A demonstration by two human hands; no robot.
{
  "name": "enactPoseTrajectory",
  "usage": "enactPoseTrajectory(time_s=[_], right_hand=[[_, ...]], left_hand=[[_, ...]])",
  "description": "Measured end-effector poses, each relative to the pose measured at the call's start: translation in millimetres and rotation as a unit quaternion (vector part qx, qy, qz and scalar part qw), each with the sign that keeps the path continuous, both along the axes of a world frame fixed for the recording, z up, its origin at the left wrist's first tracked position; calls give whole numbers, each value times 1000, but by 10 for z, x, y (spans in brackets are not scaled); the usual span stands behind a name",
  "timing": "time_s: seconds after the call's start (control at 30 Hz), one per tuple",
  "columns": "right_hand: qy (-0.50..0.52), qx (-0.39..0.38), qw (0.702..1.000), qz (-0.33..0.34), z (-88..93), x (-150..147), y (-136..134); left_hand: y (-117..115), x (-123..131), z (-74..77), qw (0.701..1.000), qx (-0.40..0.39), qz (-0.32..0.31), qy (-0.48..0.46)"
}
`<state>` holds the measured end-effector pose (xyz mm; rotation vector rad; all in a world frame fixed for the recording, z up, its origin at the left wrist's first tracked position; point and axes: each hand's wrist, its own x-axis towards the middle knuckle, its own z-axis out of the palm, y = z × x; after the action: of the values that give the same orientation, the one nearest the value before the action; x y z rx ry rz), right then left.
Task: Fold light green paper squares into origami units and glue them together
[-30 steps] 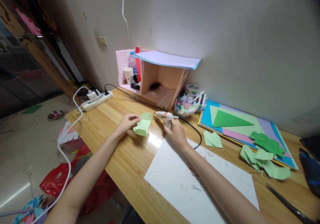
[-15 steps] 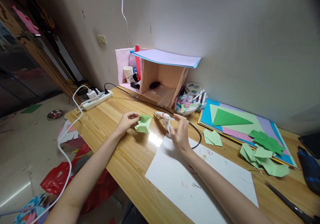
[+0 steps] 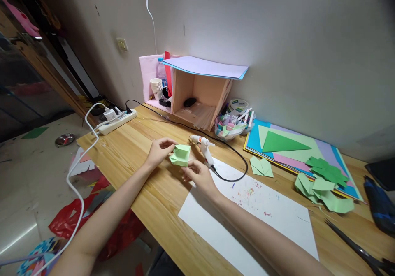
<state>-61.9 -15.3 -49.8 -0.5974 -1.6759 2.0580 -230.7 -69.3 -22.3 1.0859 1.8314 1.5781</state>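
Observation:
A small folded piece of light green paper is held above the wooden table. My left hand pinches its left edge between thumb and fingers. Close by its lower right corner is my right hand, its fingers bent; whether they grip the paper I cannot tell. Behind that hand a white hot glue gun stands on the table, its black cord looping to the right. Beneath my right forearm lies a white sheet of paper with coloured marks.
At the back stands a cardboard box with a lilac roof, beside a bowl of paper scraps. Coloured paper sheets, folded green pieces and scissors lie on the right. A power strip sits at the left edge.
My right hand has let go of the glue gun, which now stands on the table, and has moved left and down to the folded green paper. The paper has turned slightly.

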Motion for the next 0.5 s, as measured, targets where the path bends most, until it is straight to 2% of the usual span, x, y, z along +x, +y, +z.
enactPoseTrajectory(time_s=[0.17, 0.33, 0.5], right_hand=[[9, -19, 1000, -21, -39, 1, 16], [9, -4, 1000, -21, -42, 3, -3], [6, 18, 999, -27, -70, 2, 0]], left_hand=[[-13, 35, 11, 999, -23, -24, -10], [-29, 65, 38, 999, -23, -36, -18], [-4, 68, -11, 998, -25, -38, -36]])
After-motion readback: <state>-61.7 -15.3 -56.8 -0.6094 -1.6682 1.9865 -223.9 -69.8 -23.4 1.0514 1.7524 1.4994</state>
